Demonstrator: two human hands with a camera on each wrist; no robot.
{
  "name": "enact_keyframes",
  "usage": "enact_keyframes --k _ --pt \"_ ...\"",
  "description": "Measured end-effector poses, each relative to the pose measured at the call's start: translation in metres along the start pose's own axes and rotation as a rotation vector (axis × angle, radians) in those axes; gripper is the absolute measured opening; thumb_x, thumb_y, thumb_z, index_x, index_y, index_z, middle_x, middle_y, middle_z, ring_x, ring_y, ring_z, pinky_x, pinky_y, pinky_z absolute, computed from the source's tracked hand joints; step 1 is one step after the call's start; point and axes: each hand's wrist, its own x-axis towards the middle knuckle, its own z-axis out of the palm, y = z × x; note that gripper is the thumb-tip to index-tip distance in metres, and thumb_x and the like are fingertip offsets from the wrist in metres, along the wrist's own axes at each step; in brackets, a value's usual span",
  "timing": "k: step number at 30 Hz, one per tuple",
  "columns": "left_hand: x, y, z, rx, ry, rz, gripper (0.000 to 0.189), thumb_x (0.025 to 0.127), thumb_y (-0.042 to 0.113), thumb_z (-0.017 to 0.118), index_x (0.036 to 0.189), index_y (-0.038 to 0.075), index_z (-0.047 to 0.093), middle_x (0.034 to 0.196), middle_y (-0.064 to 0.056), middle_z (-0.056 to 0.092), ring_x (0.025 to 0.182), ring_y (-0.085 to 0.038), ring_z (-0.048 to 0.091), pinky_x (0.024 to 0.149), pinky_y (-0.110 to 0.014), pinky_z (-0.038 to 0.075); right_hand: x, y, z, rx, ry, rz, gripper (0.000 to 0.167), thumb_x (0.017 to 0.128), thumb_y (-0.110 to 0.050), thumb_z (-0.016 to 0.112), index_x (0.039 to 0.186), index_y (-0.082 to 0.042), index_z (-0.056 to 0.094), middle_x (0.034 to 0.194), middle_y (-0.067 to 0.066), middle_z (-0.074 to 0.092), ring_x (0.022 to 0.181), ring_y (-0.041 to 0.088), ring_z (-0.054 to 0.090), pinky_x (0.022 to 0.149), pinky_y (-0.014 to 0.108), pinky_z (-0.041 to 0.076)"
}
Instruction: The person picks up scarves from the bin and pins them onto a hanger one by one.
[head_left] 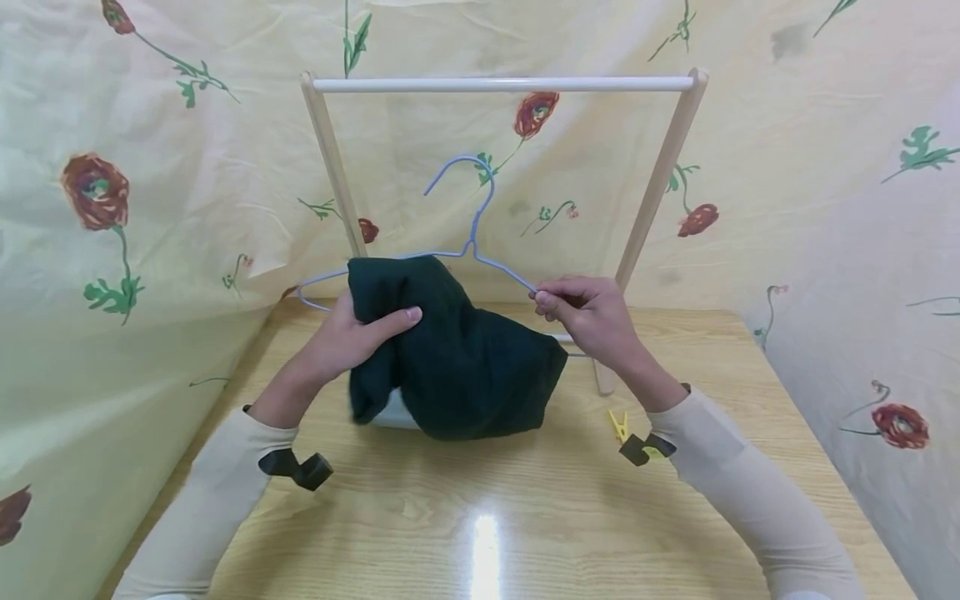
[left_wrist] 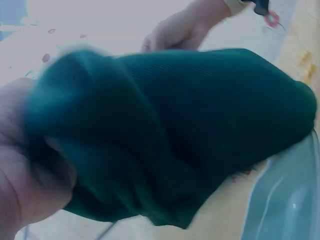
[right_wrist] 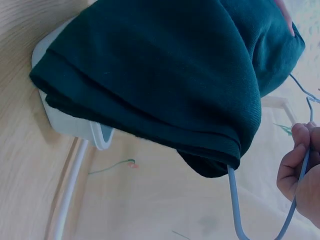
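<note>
A dark green cloth [head_left: 480, 375], folded and bunched, hangs in front of a thin blue clothes hanger [head_left: 474, 233]. My left hand [head_left: 348, 337] grips the cloth at its upper left, thumb on the near side and the other fingers hidden behind the fabric. With thumb and fingertips my right hand [head_left: 588, 312] pinches the hanger's sloping right arm. The right wrist view shows the hanger's lower bar [right_wrist: 234, 200] running in under the cloth [right_wrist: 160, 75]. The hanger's left end [head_left: 303, 296] sticks out past my left hand, and its hook points up.
Behind the hands stands a rack with a white top rail [head_left: 502, 85] and wooden posts [head_left: 660, 192]. A pale plastic container [head_left: 393, 412] is partly covered from view by the cloth. Yellow clothespins [head_left: 618, 425] lie on the wooden table [head_left: 420, 517] near my right wrist. Flowered fabric [head_left: 97, 250] surrounds the table.
</note>
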Motion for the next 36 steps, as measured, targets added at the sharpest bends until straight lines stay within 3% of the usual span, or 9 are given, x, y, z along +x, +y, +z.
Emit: enact_keyframes --k 5,12,17,24,28,33,36 --pt "-0.004 0.004 -0.005 0.007 -0.058 -0.036 0.026 0.102 0.012 0.062 0.125 0.002 0.059 0.116 -0.012 0.067 0.105 -0.026 0.064 0.094 -0.032 0.052 0.000 0.000 -0.001 -0.044 0.017 0.001 0.012 0.095 0.008 0.065 0.100 0.013 0.075 0.084 0.023 0.072 0.069 0.004 0.067 0.068 0.018 0.057" --pt "-0.011 -0.001 -0.013 0.030 -0.021 -0.162 0.031 0.102 0.016 0.063 0.129 0.003 0.056 0.120 -0.012 0.066 0.107 -0.025 0.063 0.095 -0.031 0.051 0.000 0.001 -0.001 -0.054 0.022 -0.017 0.011 0.094 0.007 0.066 0.099 0.012 0.075 0.083 0.023 0.071 0.069 0.006 0.067 0.068 0.018 0.057" --pt "-0.012 -0.007 -0.019 0.076 -0.048 -0.136 0.030 0.101 0.014 0.064 0.128 0.003 0.057 0.120 -0.012 0.065 0.107 -0.025 0.062 0.094 -0.031 0.052 0.001 0.001 -0.003 -0.056 0.025 -0.037 0.011 0.094 0.009 0.066 0.100 0.012 0.075 0.083 0.024 0.071 0.069 0.003 0.068 0.068 0.018 0.058" --pt "-0.010 -0.006 -0.021 0.237 -0.102 -0.069 0.034 0.098 0.013 0.068 0.129 0.004 0.057 0.123 -0.009 0.060 0.108 -0.024 0.055 0.096 -0.042 0.047 0.001 0.000 0.000 -0.029 -0.014 -0.037 0.011 0.093 0.010 0.066 0.099 0.012 0.075 0.084 0.024 0.071 0.068 0.012 0.067 0.067 0.020 0.058" --pt "-0.009 -0.004 -0.020 0.219 -0.130 -0.072 0.034 0.098 0.013 0.068 0.129 0.003 0.056 0.123 -0.011 0.059 0.108 -0.025 0.055 0.095 -0.043 0.048 0.001 -0.001 0.001 -0.022 -0.013 -0.037 0.011 0.093 0.011 0.066 0.099 0.013 0.074 0.084 0.022 0.071 0.068 0.008 0.067 0.067 0.020 0.058" --pt "-0.011 -0.006 -0.022 0.210 -0.129 -0.065 0.033 0.098 0.010 0.067 0.127 0.002 0.055 0.121 -0.011 0.057 0.107 -0.026 0.053 0.094 -0.043 0.047 0.000 -0.003 0.001 -0.011 -0.009 -0.033 0.012 0.093 0.010 0.066 0.101 0.014 0.074 0.083 0.000 0.073 0.069 0.005 0.068 0.068 0.020 0.059" --pt "-0.013 -0.008 -0.025 0.223 -0.122 -0.064 0.042 0.097 0.008 0.067 0.134 0.000 0.049 0.129 -0.014 0.053 0.116 -0.030 0.048 0.102 -0.050 0.041 0.000 -0.003 -0.001 -0.001 -0.005 -0.029 0.012 0.093 0.011 0.066 0.101 0.014 0.074 0.083 -0.013 0.072 0.070 0.004 0.068 0.069 0.020 0.059"
